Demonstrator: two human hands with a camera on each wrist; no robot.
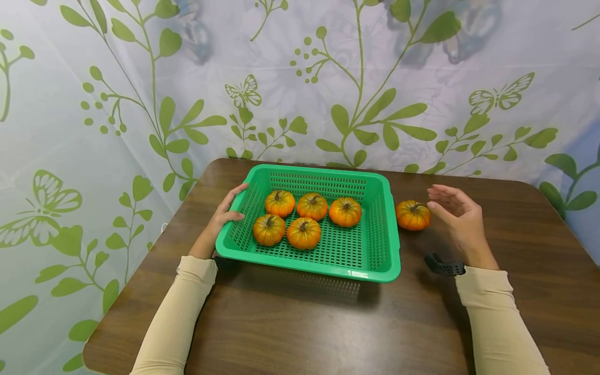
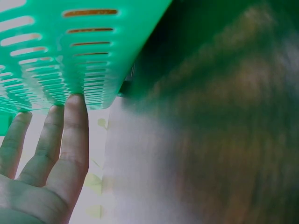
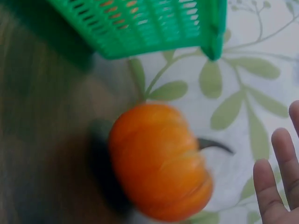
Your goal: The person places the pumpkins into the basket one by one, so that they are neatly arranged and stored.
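My left hand grips the left rim of a green plastic basket, with the thumb over the rim. In the left wrist view, fingers lie against the slotted outer wall. Several small orange pumpkins, one of them a front pumpkin, sit inside toward the left and middle. Just outside the right wall, a single pumpkin rests on the table. To its right, my right hand hovers with fingers spread and nothing held; in the right wrist view a gap separates its fingertips from the pumpkin's stem.
A dark brown wooden table lies under everything, its rounded corners visible. Behind it hangs a pale curtain with green leaves and butterflies. A black strap sits at my right wrist. Shadow shows beneath the basket's front edge.
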